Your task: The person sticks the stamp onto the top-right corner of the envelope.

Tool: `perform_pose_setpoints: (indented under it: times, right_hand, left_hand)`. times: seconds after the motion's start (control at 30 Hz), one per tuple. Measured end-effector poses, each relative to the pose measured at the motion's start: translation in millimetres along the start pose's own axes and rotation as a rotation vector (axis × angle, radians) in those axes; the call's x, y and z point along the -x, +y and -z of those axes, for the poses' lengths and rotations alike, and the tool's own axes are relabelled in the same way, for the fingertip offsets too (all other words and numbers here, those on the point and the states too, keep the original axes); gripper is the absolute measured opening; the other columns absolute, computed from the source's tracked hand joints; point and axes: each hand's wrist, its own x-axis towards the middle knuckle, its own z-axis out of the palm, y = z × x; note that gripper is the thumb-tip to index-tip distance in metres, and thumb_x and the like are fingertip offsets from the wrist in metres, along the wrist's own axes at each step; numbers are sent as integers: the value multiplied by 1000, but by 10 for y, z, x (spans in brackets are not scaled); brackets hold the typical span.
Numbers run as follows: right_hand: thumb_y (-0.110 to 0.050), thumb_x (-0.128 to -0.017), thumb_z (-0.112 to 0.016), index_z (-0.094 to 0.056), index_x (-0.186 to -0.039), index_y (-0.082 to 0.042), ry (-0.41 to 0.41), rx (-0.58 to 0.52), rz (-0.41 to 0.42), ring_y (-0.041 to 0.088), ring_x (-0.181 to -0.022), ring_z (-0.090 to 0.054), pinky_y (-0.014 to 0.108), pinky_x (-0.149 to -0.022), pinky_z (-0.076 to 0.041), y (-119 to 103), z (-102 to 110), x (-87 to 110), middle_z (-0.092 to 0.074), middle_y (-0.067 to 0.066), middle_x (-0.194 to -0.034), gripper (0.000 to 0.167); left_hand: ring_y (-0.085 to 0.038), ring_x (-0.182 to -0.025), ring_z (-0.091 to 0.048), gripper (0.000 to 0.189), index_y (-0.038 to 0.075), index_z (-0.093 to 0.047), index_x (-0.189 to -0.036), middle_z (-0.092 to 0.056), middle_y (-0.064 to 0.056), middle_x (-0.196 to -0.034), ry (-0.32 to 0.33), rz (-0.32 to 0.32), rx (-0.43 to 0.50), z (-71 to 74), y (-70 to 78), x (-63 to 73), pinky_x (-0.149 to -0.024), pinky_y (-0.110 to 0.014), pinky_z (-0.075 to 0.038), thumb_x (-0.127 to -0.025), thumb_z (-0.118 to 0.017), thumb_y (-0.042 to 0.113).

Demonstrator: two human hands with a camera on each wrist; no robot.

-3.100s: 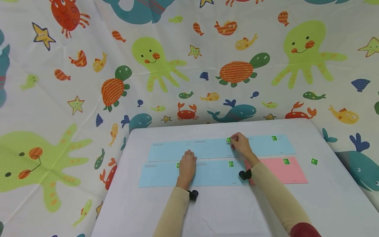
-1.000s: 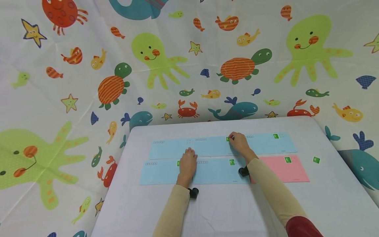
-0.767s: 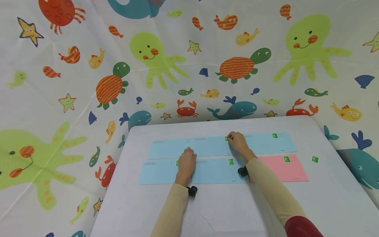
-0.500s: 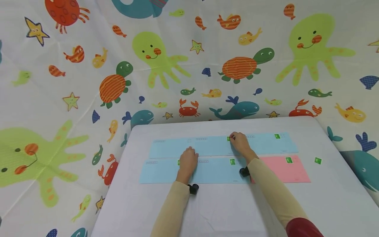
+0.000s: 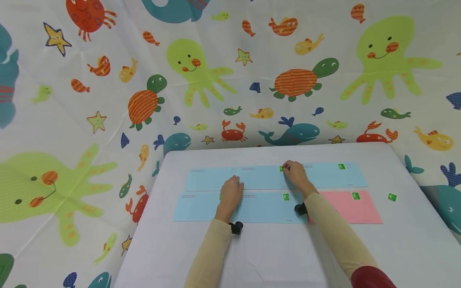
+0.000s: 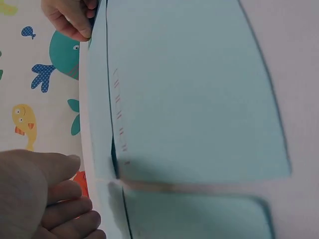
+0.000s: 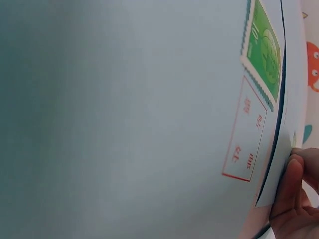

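Observation:
My right hand [image 5: 297, 175] pinches a green stamp [image 5: 281, 169] at the upper right corner of the back middle blue envelope [image 5: 261, 180]. In the right wrist view, thumb and fingertips [image 7: 295, 162] meet at that corner, mostly covering the stamp. My left hand [image 5: 231, 194] rests with loosely bent fingers across the seam between the back left blue envelope [image 5: 203, 182] and the front blue envelopes, holding nothing. It partly hides a stamp [image 5: 220, 196] on the front left envelope [image 5: 194, 212]. The front middle envelope [image 5: 266, 212] bears a green stamp [image 7: 264, 50] beside a printed red box.
A blue envelope [image 5: 331, 180] at back right and a pink envelope [image 5: 354, 212] in front of it each carry a green stamp. One loose stamp [image 5: 392, 197] lies on the white tabletop [image 5: 407, 232] at the right. A sea-animal cloth [image 5: 245, 72] hangs behind.
About three seconds ago the right fingers held the stamp slightly higher at the envelope's corner; they have since lowered onto it. The left hand stays nearly still, and the head view shifts slightly.

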Motion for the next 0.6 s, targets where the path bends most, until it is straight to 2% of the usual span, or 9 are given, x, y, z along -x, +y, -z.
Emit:
perform_pose_setpoints:
  times: [0.23, 0.47, 0.6]
  right_hand:
    - [-11, -102, -53, -65, -112, 4, -1, -24, -2, 32, -92, -58, 47, -85, -50, 20, 35, 39, -66, 23, -108, 21]
    - [-12, -103, -53, -64, -114, 4, -20, -28, -11, 33, -95, -58, 47, -87, -50, 4, 11, 36, -66, 23, -110, 22]
    - [-11, -102, -53, -64, -112, 3, -14, -25, -3, 32, -93, -58, 46, -86, -50, -25, 10, 20, -66, 23, -109, 21]
  left_hand:
    - [-40, -125, -62, 39, -8, -63, -129, -63, -26, -133, 72, -9, 5, 154, -92, 24, -102, -50, -53, -98, -64, 16]
    - [-41, -130, -57, 43, -6, -59, -134, -61, -25, -138, 93, 81, 39, 306, -310, 84, -106, -53, -49, -99, -62, 19]
    - [-41, -130, -57, 44, -7, -58, -134, -60, -26, -137, 108, 109, 26, 418, -472, 87, -106, -52, -49, -99, -61, 20]
